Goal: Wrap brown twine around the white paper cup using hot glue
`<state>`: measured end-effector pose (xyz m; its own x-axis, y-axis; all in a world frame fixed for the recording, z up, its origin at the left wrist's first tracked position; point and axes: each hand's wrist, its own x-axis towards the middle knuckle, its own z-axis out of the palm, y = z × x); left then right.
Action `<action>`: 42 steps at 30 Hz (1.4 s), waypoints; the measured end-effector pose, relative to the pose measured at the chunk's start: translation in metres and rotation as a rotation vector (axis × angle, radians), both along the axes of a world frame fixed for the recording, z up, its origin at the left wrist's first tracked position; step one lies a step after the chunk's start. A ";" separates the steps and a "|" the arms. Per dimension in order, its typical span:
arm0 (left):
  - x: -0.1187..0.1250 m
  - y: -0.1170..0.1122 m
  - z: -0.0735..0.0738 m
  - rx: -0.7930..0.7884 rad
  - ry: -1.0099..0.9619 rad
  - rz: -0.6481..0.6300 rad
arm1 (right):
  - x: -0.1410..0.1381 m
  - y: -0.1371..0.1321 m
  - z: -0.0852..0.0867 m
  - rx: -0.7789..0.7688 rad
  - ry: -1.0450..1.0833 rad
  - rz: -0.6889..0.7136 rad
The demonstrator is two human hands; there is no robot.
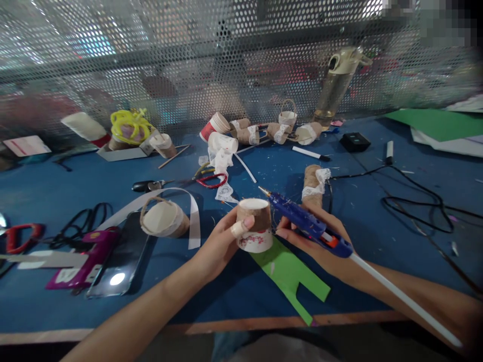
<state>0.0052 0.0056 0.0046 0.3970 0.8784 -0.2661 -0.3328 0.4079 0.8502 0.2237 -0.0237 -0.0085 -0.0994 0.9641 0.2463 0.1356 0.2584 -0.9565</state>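
Note:
My left hand [222, 241] is closed around a small paper cup [255, 241], its thumb across the front. Brown twine or burlap covers the upper part of the cup; a white band with red flowers shows below. In my right hand [320, 231] is a blue glue gun [298, 213] with a long white glue stick [407, 301] sticking out of its rear. The nozzle points up and left, just beyond the cup's right rim, apart from it. Under the cup lies a cut green sheet [290, 274]. A brown roll with lace [315, 183] stands behind the right hand.
Left of my hands are a small handled basket [166, 219], a phone [123, 261], a purple glue gun [88, 259] and red-handled scissors [24, 239]. Lace [222, 171] and several small cups lie farther back. A bottle [337, 88] stands by the perforated metal screen [226, 55]; black cable [415, 201] loops at right.

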 end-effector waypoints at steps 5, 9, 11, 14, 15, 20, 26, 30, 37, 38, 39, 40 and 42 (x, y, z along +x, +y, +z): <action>-0.008 0.005 0.004 0.028 -0.004 0.100 | 0.002 0.003 -0.004 -0.031 0.074 -0.026; -0.012 0.009 0.004 0.080 -0.025 0.168 | 0.006 0.004 -0.001 0.005 -0.014 -0.003; -0.013 0.010 0.005 0.095 -0.026 0.182 | 0.008 0.004 0.002 0.093 -0.109 0.068; -0.014 0.010 0.008 0.109 -0.008 0.177 | 0.009 0.005 0.007 0.271 -0.167 0.126; -0.014 0.010 0.008 0.114 -0.007 0.171 | 0.009 0.005 0.008 0.305 -0.165 0.120; -0.014 0.009 0.009 0.138 -0.034 0.184 | 0.010 0.004 0.009 0.286 -0.175 0.098; -0.012 0.008 0.008 0.135 -0.022 0.189 | 0.015 0.000 0.009 0.214 -0.270 0.152; -0.012 0.006 0.008 0.175 -0.001 0.198 | 0.014 0.000 0.011 0.207 -0.297 0.146; -0.010 0.005 0.004 0.214 0.013 0.230 | 0.014 -0.002 0.012 0.232 -0.384 0.146; -0.010 0.005 0.004 0.214 0.014 0.236 | 0.015 -0.002 0.011 0.231 -0.393 0.140; -0.010 0.005 0.005 0.211 0.013 0.242 | 0.015 -0.002 0.011 0.229 -0.400 0.131; -0.010 0.005 0.005 0.205 0.012 0.246 | 0.015 -0.002 0.011 0.231 -0.405 0.121; -0.010 0.005 0.007 0.195 0.012 0.259 | 0.015 0.000 0.012 0.244 -0.409 0.108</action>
<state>-0.0050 0.0106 0.0115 0.1518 0.9846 -0.0867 -0.3933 0.1407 0.9086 0.2384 -0.0241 0.0031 -0.3314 0.8620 0.3835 0.4480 0.5015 -0.7401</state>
